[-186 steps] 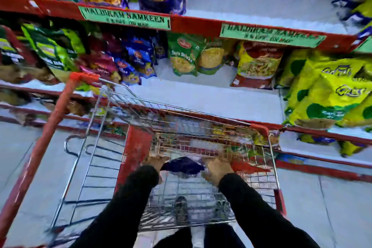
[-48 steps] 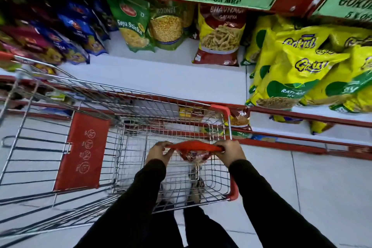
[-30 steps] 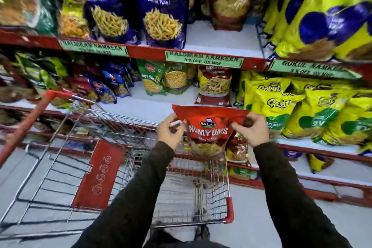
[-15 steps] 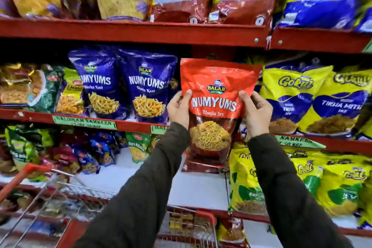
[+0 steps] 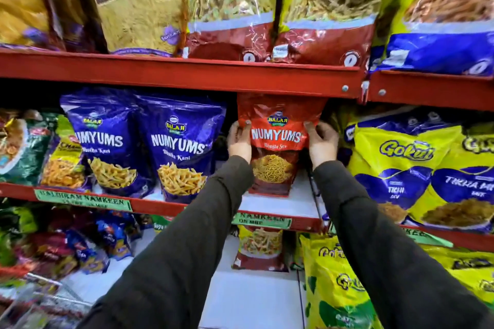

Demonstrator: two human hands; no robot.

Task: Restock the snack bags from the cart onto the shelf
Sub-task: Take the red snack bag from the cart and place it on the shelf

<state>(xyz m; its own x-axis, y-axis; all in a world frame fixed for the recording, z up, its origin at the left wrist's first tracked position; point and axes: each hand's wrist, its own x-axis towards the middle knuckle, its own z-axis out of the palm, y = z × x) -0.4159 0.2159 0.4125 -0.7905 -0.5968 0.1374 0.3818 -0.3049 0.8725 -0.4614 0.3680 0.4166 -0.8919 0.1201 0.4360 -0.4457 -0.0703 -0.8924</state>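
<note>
Shelf edge (image 5: 187, 77) above hid the red bag's (image 5: 275, 141) top. My left hand (image 5: 239, 141) and right hand (image 5: 322, 143) squeezed its sides, fingers wrapped around. Purple bags (image 5: 179, 147) stood beside it.

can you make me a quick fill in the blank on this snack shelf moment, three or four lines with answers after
1. Both hands hold a ____ Numyums bag upright on the middle shelf.
2. The left hand and right hand grip the bag by its ____.
3. Left of it stand two ____ Numyums bags.
4. Right of it sit yellow bags branded ____.

Answers: red; sides; purple; Gokul
</note>
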